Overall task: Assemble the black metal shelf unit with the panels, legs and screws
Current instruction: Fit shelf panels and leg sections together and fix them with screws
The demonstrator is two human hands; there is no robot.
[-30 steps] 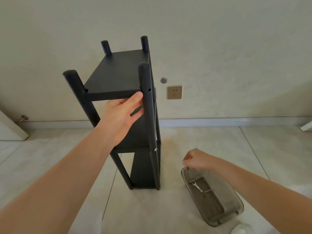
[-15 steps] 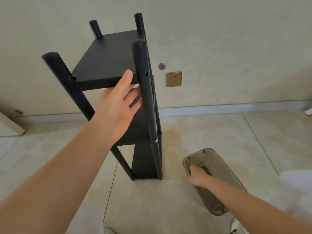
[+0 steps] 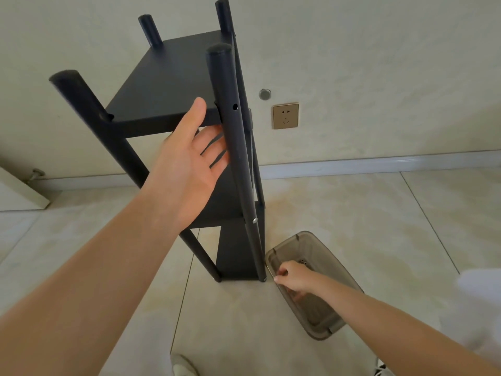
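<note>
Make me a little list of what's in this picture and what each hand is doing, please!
shelf: black shelf unit standing on the tiled floor, by the wall
left hand: left hand open, thumb on the top panel's front edge, fingers under it
empty hole: screw hole in the near leg
right hand: right hand reaching into the tray
tray: clear brown tray beside the shelf's foot
wall: socket

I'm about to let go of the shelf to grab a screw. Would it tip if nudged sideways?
Probably, yes. The shelf is tall and narrow on a small footprint, so a sideways push near the top likely tips it. The left hand rests open against it, seemingly steadying it. One leg hole shows no screw, so the frame may rack slightly.
</note>
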